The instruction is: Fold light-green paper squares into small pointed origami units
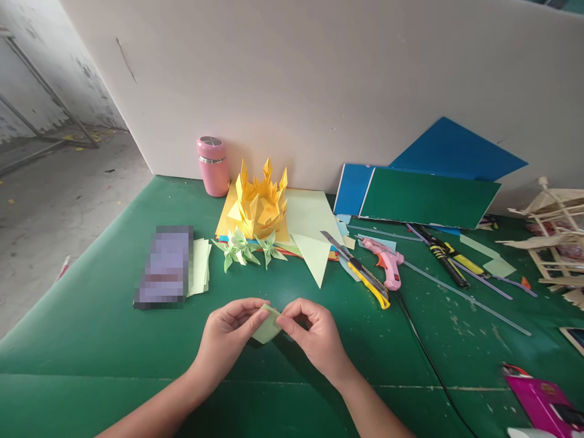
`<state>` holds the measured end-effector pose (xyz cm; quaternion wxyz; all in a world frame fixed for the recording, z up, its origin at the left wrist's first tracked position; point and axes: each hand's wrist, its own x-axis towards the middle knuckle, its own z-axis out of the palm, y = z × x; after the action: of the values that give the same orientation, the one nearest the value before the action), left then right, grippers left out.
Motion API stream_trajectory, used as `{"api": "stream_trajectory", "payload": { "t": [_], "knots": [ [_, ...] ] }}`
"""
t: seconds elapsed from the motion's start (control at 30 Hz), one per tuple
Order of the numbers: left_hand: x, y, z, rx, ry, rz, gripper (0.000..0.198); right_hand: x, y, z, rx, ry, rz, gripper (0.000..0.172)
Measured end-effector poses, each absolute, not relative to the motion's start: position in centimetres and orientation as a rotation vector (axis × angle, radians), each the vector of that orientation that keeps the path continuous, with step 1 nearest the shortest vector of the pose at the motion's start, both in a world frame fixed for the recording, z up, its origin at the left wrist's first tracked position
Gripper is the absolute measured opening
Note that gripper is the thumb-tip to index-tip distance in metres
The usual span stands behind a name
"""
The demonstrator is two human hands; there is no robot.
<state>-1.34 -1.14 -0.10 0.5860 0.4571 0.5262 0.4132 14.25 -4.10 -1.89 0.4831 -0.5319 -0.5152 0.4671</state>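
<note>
Both hands are low over the green table cover (91, 340), close together near the front edge. The left hand (228, 337) is curled, with its thumb and fingers pinched on the left side of a small folded piece of pale green paper (267, 328). The right hand (314, 337) is curled too, and its fingertips pinch the right side of the same paper. The paper sits between the two hands, held just above the table.

Behind the hands are some little pale green paper flowers (241, 248) lying on the cover. Just behind them stands a spiky yellow folded paper crown (260, 204) on a yellow sheet. A pink metal bottle with a silver lid (212, 165) stands by the wall, left of the crown. To the left lies a small stack of pale green paper squares (201, 264).

To the right of the crown is a yellow and black box cutter (367, 280), and just beside it a pink glue gun (387, 264) with a black cord. Blue and green boards (424, 194) lean on the wall. At the far right stands a little house made of wooden sticks (559, 237).
</note>
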Motion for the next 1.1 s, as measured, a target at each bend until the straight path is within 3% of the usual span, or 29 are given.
{"api": "stream_trajectory", "payload": {
  "t": [1.1],
  "knots": [
    [-1.28,-1.40,0.27,1.007,1.193,0.943,0.034,14.19,-3.98,-1.92,-1.306,-1.207,1.153,0.029]
  ]
}}
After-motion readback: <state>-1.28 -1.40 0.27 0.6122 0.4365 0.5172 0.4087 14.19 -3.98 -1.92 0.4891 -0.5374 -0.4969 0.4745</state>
